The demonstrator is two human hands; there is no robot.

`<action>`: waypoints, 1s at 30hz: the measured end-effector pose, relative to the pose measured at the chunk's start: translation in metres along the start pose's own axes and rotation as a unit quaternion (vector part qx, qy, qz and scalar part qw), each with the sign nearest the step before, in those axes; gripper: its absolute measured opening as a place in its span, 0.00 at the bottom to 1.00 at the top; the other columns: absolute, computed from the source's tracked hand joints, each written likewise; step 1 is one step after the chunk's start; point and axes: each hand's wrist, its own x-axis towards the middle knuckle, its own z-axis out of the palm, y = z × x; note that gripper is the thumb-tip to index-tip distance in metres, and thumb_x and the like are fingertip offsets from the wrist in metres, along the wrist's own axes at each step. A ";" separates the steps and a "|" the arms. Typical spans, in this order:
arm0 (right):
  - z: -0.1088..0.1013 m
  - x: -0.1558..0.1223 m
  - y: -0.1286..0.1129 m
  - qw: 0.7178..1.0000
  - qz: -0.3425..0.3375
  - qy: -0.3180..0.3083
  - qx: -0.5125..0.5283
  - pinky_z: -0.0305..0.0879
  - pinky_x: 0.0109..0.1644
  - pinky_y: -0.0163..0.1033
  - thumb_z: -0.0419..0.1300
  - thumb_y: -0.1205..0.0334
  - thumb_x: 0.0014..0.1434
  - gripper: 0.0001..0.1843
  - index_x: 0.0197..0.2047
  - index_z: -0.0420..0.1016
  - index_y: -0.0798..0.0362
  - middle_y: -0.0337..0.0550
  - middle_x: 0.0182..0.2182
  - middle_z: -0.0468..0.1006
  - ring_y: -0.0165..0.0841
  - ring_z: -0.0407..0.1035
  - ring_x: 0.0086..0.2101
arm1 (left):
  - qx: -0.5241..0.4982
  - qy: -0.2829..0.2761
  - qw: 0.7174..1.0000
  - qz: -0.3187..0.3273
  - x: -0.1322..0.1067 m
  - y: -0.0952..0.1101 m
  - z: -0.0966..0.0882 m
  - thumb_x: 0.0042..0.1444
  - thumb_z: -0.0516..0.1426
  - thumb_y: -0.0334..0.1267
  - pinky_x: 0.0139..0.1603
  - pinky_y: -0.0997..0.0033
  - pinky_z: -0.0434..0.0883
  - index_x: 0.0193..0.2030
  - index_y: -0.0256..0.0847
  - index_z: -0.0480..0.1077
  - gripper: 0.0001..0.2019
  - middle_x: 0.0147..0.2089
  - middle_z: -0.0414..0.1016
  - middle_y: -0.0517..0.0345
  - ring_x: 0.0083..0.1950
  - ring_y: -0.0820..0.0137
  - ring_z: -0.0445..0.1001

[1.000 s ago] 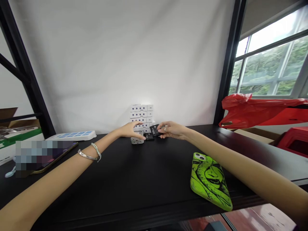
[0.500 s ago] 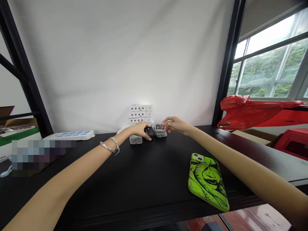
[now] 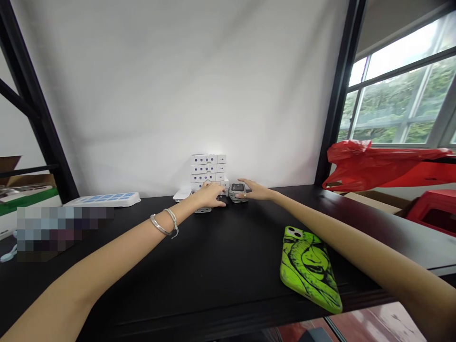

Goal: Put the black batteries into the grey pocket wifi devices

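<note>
- Head view: I observe both arms extended over the black table, hands at its far side near the wall.
- Left hand: palm down, fingers bent, thumb standing apart from them. I cannot tell whether it has hold of anything. Bracelets sit on the forearm.
- Left stack: on the table, mostly covered by the left hand; I see only its lower front edge.
- Right hand: thumb and forefinger parted, at the near and far sides of the right stack. I cannot tell whether they press on it.
- Right stack: small grey units with a dark top, on the table, between the two hands.
- Boxes: white, piled behind the left hand, small blue marks on their fronts.
- Phone: green and black, lying near the front edge, well apart from both hands.
- Strip: white with blue panels, on the table at left.
- Red bag: at right, below the window.
</note>
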 end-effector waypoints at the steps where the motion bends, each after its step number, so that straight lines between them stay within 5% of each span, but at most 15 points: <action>1: 0.000 0.002 0.004 1.000 0.015 -0.006 0.006 0.49 0.61 0.50 0.67 0.43 0.41 0.44 0.58 0.60 0.51 0.54 0.60 0.59 0.49 0.51 0.59 | -0.002 0.007 1.000 0.003 -0.001 0.003 -0.003 0.52 0.57 0.46 0.60 0.51 0.54 0.53 0.39 0.65 0.22 0.53 0.69 0.46 0.57 0.53 0.64; 8: -0.013 -0.004 0.010 0.997 0.054 0.008 0.063 0.59 0.53 0.50 0.70 0.50 0.36 0.51 0.57 0.48 0.50 0.54 0.53 0.60 0.46 0.59 0.53 | -0.036 0.076 0.996 0.017 -0.014 0.008 -0.015 0.54 0.55 0.48 0.59 0.52 0.55 0.51 0.41 0.66 0.20 0.54 0.69 0.49 0.57 0.54 0.64; 13: -0.024 -0.036 -0.038 0.992 -0.089 -0.072 0.059 0.58 0.53 0.48 0.71 0.55 0.36 0.40 0.46 0.49 0.46 0.45 0.49 0.59 0.43 0.57 0.53 | -0.097 0.117 0.988 0.019 -0.035 0.002 -0.020 0.58 0.51 0.47 0.55 0.63 0.63 0.52 0.39 0.66 0.19 0.52 0.71 0.51 0.54 0.61 0.67; 19: 0.001 -0.059 -0.087 0.963 -0.160 -0.213 0.035 0.60 0.51 0.40 0.70 0.51 0.37 0.39 0.43 0.49 0.48 0.43 0.48 0.58 0.38 0.58 0.50 | -0.151 0.076 0.985 0.029 -0.065 0.004 -0.019 0.56 0.50 0.36 0.45 0.72 0.70 0.43 0.41 0.72 0.12 0.44 0.76 0.58 0.46 0.67 0.72; 30: 0.026 -0.067 -0.090 0.958 -0.111 -0.260 -0.051 0.60 0.49 0.40 0.69 0.43 0.33 0.42 0.42 0.48 0.47 0.42 0.46 0.57 0.41 0.59 0.48 | -0.103 0.050 0.993 0.019 -0.077 0.024 0.009 0.55 0.45 0.28 0.50 0.66 0.68 0.42 0.40 0.71 0.16 0.44 0.72 0.53 0.49 0.64 0.69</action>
